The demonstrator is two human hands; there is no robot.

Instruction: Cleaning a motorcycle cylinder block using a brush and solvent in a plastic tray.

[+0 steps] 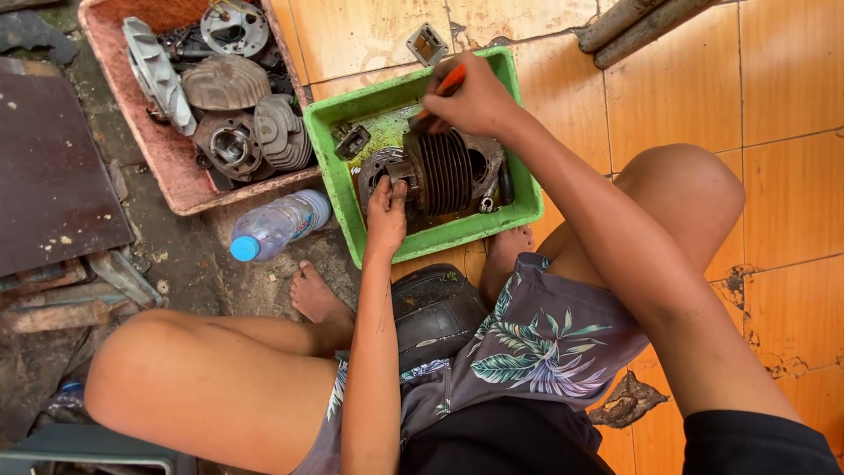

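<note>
Engine cylinder (444,171), dark and ribbed, lying on its side inside green tray (527,198) on orange tiled floor (782,88). Gripped at its near left end by left hand (387,215), fingers curled and pressed onto the round metal flange there. Worked from above by right hand (475,101), fingers closed tight around orange-handled tool (444,88), tip angled down toward the top of the ribs; exact point of contact hidden behind the fingers. Seen also in the tray: small square metal part (352,141) just beside the cylinder's far left, greenish wet film on the tray bottom. Set just left of the tray, touching or nearly so: reddish tray (163,167) heaped with grey engine parts, among them ribbed covers and round housing (230,145). Laid on the ground below that tray, near the green one's left corner: clear plastic bottle (277,224) with blue cap, on its side. Placed beyond the green tray, apart from it: small square frame (426,44) on the tile. Squatted low, bare feet planted just near the tray's front edge, knees spread wide, patterned shorts below. Leaned at top right: two rusty pipes (637,22).
</note>
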